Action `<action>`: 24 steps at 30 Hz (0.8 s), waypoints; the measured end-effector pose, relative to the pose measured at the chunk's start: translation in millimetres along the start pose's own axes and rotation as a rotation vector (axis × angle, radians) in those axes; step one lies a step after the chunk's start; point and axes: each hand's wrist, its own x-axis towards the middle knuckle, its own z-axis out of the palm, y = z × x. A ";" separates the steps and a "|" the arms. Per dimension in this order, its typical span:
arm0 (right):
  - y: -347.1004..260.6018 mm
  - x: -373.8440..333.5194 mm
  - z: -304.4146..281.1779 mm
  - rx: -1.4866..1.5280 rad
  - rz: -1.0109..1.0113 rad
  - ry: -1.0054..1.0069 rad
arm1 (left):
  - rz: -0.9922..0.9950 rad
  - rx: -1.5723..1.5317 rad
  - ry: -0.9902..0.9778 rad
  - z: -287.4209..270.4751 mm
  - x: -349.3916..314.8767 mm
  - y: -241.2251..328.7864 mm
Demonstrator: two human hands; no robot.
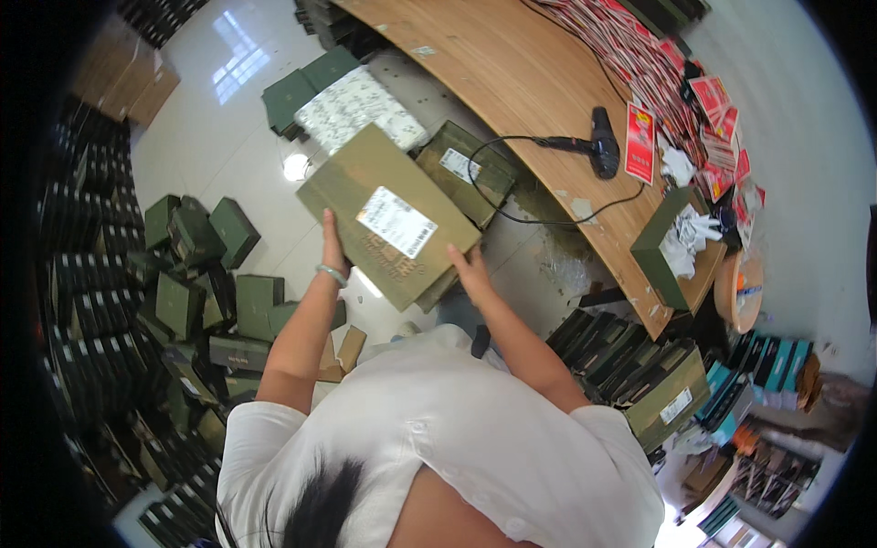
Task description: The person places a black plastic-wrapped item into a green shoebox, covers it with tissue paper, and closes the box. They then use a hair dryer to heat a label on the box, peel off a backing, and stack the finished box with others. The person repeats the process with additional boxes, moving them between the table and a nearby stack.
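Note:
A large olive-green cardboard carton [352, 178] with a white shipping label [396, 222] on its upper face is held in front of me, tilted. My left hand [333, 245] grips its left edge, fingers passing out of sight beneath it. At the lower right corner my right hand [470, 271] clasps the edge, thumb on top. Just behind the carton lies another labelled olive box [468, 171], partly hidden by it. A stool with a patterned white cover [361, 108] stands beyond, beside dark green boxes [306, 84].
On the wooden table [498, 73] at right lie a black hair dryer [603, 144] with a looping cord, red printed cards [639, 143] and an open green box [664, 247] of white paper. Loose green boxes [187, 233] and tall stacks [87, 283] fill the left. A packed carton [671, 397] stands right.

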 end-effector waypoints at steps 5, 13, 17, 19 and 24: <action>-20.1 -2.2 14.6 -0.100 -0.044 0.066 | 0.019 -0.012 0.001 -3.6 11.3 10.7; -12.1 -7.1 11.3 -0.122 0.010 0.037 | 0.042 -0.054 -0.004 7.5 -2.4 12.7; 1.3 -0.8 12.2 0.074 -0.054 0.111 | 0.060 -0.060 -0.075 -2.3 5.8 3.2; -7.4 -3.3 2.1 0.097 -0.075 0.096 | 0.034 -0.056 -0.090 3.0 -1.3 -3.1; -37.3 -31.6 -16.6 0.098 0.084 0.202 | -0.135 0.063 -0.123 16.7 -15.2 -16.8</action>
